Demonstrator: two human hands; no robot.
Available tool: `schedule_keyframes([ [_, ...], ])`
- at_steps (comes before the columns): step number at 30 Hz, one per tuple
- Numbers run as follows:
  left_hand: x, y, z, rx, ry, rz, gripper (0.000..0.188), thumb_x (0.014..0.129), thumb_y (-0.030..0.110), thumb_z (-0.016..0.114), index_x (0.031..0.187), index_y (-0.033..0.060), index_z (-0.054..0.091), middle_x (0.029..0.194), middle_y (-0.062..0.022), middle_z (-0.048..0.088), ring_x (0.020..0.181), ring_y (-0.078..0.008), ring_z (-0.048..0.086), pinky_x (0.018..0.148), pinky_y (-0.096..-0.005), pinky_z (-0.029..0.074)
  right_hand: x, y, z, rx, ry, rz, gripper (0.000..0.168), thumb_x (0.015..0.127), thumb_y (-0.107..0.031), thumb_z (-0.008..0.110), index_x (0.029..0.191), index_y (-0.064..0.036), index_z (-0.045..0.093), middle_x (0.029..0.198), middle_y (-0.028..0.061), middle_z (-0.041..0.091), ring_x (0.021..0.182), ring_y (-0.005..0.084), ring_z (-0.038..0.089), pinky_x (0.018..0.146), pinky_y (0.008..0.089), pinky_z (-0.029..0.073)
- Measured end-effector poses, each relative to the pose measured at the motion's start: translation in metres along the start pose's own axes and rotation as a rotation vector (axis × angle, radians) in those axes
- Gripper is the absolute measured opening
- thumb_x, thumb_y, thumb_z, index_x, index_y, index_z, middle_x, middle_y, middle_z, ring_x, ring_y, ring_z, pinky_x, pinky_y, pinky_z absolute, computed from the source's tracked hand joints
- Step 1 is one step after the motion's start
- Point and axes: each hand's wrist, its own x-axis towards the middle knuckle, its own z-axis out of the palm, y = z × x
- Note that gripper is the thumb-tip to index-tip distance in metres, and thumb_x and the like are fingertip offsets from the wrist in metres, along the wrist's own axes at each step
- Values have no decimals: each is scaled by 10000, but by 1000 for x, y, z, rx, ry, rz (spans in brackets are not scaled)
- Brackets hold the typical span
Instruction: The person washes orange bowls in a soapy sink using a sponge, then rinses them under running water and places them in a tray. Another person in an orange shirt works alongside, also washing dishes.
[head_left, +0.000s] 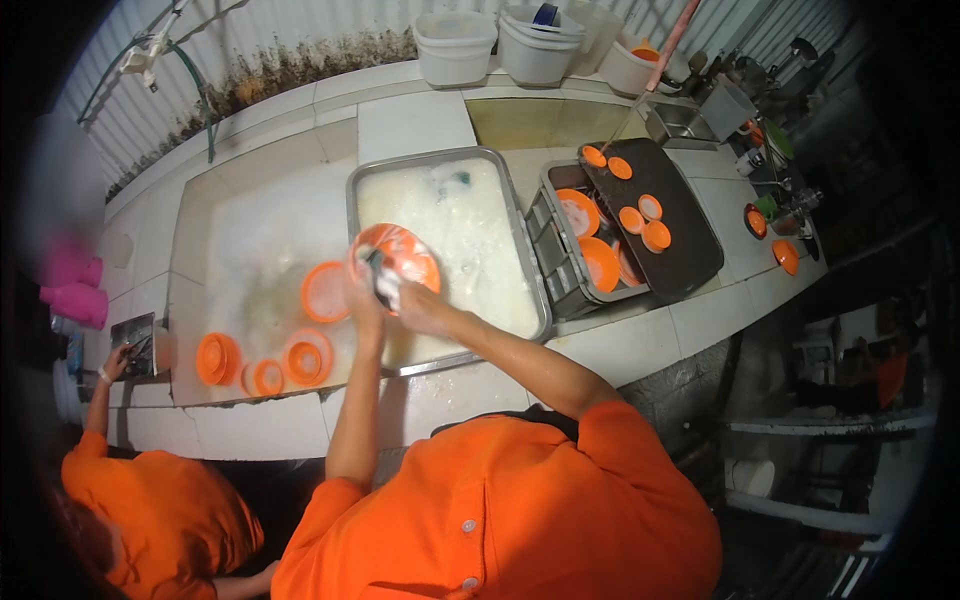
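Note:
My left hand (365, 296) grips the left rim of a soapy orange bowl (411, 255), tilted over the near left part of a metal tray (547, 300) of foamy, pale water. Inside the bowl my right hand (414, 304) is closed on a blurred sponge or scrubbing pad (386, 283), dark and covered in suds. An orange plate (325, 292) lies just left of my left hand, in a tiled basin (191, 225) of cloudy water. Stacked orange bowls (217, 358) and more orange dishes (306, 362) stand along the basin's near edge. A greenish object (461, 178) floats near the tray's far side.
Right of the tray, a grey crate (555, 259) holds orange bowls, with a dark tray (675, 225) carrying small orange dishes leaning across it. White buckets (455, 49) line the back ledge. At left, a co-worker's hand (115, 364) touches a metal container (159, 349). Utensils crowd the far right.

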Motion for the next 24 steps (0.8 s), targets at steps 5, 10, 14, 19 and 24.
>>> schedule_keyframes([
  [5, 25, 9, -5, -229, -152, -325, 492, 933, 392, 419, 1272, 36, 426, 1151, -97, 524, 1001, -171, 542, 840, -306, 458, -29, -19, -43, -375, -293, 82, 420, 842, -294, 537, 1193, -67, 507, 1219, 224, 474, 1069, 368, 501, 908, 422, 404],
  [10, 23, 23, 1, -602, -398, -590, 698, 881, 571, 401, 1348, 69, 269, 1261, -203, 435, 1103, -296, 505, 838, -403, 505, -56, 26, -70, -655, 113, -239, 306, 715, -208, 693, 980, -65, 636, 997, 140, 608, 847, 284, 585, 724, 375, 478],
  [14, 70, 14, -46, -395, -206, -295, 543, 945, 407, 367, 1319, 17, 324, 1199, -208, 483, 1001, -267, 559, 836, -364, 498, -124, 107, -134, -547, 688, 276, 246, 821, -188, 603, 997, -17, 615, 976, 110, 629, 829, 221, 589, 729, 353, 465],
  [19, 134, -114, -189, 336, 462, -409, 285, 836, 197, 513, 1037, 4, 575, 922, -172, 633, 838, -262, 622, 712, -354, 505, -178, 132, -202, 200, 1062, 628, 309, 874, -243, 539, 1055, 8, 560, 901, 55, 608, 792, 158, 586, 616, 284, 464],
  [24, 102, -283, -244, 911, 490, -564, 325, 762, 158, 546, 1032, -19, 584, 1003, -258, 600, 814, -372, 626, 627, -434, 506, -187, 176, -237, -561, 723, 895, 418, 867, -366, 548, 1091, -12, 552, 988, 150, 621, 858, 309, 599, 727, 380, 460],
])
